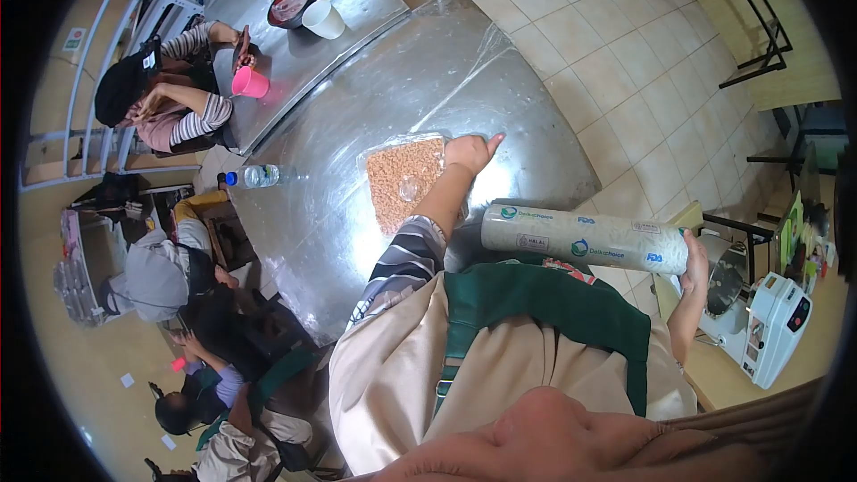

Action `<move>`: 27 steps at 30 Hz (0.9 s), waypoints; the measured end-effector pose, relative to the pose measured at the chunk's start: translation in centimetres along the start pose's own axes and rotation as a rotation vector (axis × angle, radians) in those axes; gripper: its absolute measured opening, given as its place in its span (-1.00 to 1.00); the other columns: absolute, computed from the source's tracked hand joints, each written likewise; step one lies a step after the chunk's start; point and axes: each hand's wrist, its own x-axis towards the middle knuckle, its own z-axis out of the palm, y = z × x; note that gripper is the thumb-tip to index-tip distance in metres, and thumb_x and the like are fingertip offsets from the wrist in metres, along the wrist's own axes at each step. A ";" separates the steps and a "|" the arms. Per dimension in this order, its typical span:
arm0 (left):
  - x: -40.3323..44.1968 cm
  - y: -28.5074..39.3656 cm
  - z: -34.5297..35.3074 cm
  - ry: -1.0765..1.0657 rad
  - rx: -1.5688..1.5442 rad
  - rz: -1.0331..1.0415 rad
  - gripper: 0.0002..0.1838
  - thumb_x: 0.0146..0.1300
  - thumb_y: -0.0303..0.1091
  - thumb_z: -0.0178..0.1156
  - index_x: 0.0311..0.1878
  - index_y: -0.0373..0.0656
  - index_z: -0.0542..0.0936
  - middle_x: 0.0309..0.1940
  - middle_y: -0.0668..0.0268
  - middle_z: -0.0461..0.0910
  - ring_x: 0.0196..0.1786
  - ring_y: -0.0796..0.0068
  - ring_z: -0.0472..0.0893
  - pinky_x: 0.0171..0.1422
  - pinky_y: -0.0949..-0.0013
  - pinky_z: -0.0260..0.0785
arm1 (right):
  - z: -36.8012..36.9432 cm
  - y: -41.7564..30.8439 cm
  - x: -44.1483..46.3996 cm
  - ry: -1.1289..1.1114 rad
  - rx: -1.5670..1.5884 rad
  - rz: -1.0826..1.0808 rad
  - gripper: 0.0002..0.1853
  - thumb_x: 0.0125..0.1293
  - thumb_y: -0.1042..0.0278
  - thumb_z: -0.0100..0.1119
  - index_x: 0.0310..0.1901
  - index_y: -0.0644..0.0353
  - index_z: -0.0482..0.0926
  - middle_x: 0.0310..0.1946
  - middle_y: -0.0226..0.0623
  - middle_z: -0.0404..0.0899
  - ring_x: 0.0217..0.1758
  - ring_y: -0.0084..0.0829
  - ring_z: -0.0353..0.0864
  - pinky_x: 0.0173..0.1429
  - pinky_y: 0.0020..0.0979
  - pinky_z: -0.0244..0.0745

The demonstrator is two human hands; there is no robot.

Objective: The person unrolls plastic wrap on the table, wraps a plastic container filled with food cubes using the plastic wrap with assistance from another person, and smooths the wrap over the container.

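A clear plastic tray of light brown crumbly bits [406, 180] lies on the metal table, with a small round clear piece on top. My left hand [471, 153] is over the table at the tray's upper right corner, thumb stretched out to the right. Its other fingers are turned down and hidden, so whether they touch or grip the tray I cannot tell. In my right hand [694, 261] is the right end of a thick, printed roll of cling film [585, 239]. The roll lies crosswise before my green apron, its left end near the table's front edge.
A water bottle [254, 177] lies at the left edge of the metal table [527, 125]. On the adjoining table are a pink cup [250, 82], a white cup [323, 20] and a dark bowl [291, 5]. Several people sit at left. A white machine [775, 330] stands at right.
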 end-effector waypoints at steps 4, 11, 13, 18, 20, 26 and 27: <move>1.4 -0.4 0.1 -0.003 -0.031 -0.097 -0.21 0.14 0.27 -0.45 -0.30 -0.28 0.56 -0.33 0.01 0.54 -0.21 0.10 0.54 -0.11 0.26 0.36 | 2.4 -3.1 -0.8 -0.019 -0.081 -0.060 -0.69 0.14 0.15 0.06 -0.33 0.30 0.50 -0.42 -0.32 0.53 -0.39 -0.52 0.51 -0.27 -0.53 0.36; 5.3 -3.2 3.0 0.053 -1.522 -0.583 -0.68 0.09 -0.17 0.02 -0.53 -0.28 0.43 -0.60 0.31 0.45 -0.51 0.38 0.41 -0.28 0.36 0.31 | 2.9 -4.3 0.7 -0.091 -0.106 -0.080 -0.71 0.13 0.15 0.08 -0.37 0.26 0.51 -0.44 -0.35 0.53 -0.41 -0.56 0.48 -0.30 -0.56 0.34; 5.5 -2.4 6.1 0.431 -1.330 -0.439 -0.68 0.04 -0.14 0.06 -0.49 -0.28 0.45 -0.60 0.27 0.46 -0.54 0.40 0.42 -0.33 0.39 0.31 | 3.4 -4.6 0.8 -0.058 -0.138 -0.085 -0.68 0.13 0.12 0.08 -0.34 0.26 0.51 -0.44 -0.36 0.52 -0.42 -0.56 0.48 -0.31 -0.55 0.33; -1.3 1.1 3.1 0.395 -0.989 -0.091 -0.75 0.09 -0.20 0.05 -0.38 -0.22 0.49 -0.53 0.18 0.51 -0.46 0.36 0.47 -0.31 0.39 0.30 | 3.7 -5.4 1.4 -0.090 -0.175 -0.089 -0.67 0.14 0.11 0.06 -0.33 0.27 0.50 -0.41 -0.36 0.52 -0.38 -0.57 0.47 -0.27 -0.56 0.32; -3.8 1.1 2.5 0.293 -0.864 0.134 -0.79 0.14 -0.25 0.00 -0.34 -0.20 0.49 -0.50 0.15 0.52 -0.42 0.24 0.50 -0.28 0.33 0.32 | 3.8 -5.6 1.7 -0.117 -0.183 -0.080 -0.67 0.15 0.11 0.06 -0.32 0.27 0.50 -0.40 -0.36 0.52 -0.36 -0.57 0.47 -0.25 -0.56 0.31; -8.7 -0.6 4.0 0.083 -0.399 0.318 -0.68 0.21 -0.17 -0.17 -0.18 -0.14 0.49 -0.25 0.14 0.51 -0.23 0.13 0.50 -0.14 0.22 0.35 | 6.0 -6.5 1.6 0.066 -0.182 -0.109 -0.66 0.14 0.11 0.07 -0.27 0.28 0.50 -0.35 -0.36 0.51 -0.33 -0.55 0.44 -0.19 -0.55 0.29; -8.7 -0.9 3.8 0.084 -0.403 0.314 -0.68 0.21 -0.17 -0.17 -0.18 -0.14 0.49 -0.25 0.14 0.51 -0.23 0.13 0.50 -0.14 0.22 0.35 | 5.8 -6.2 2.1 0.090 -0.185 -0.128 -0.70 0.13 0.15 0.10 -0.31 0.26 0.51 -0.36 -0.36 0.50 -0.31 -0.55 0.43 -0.18 -0.55 0.27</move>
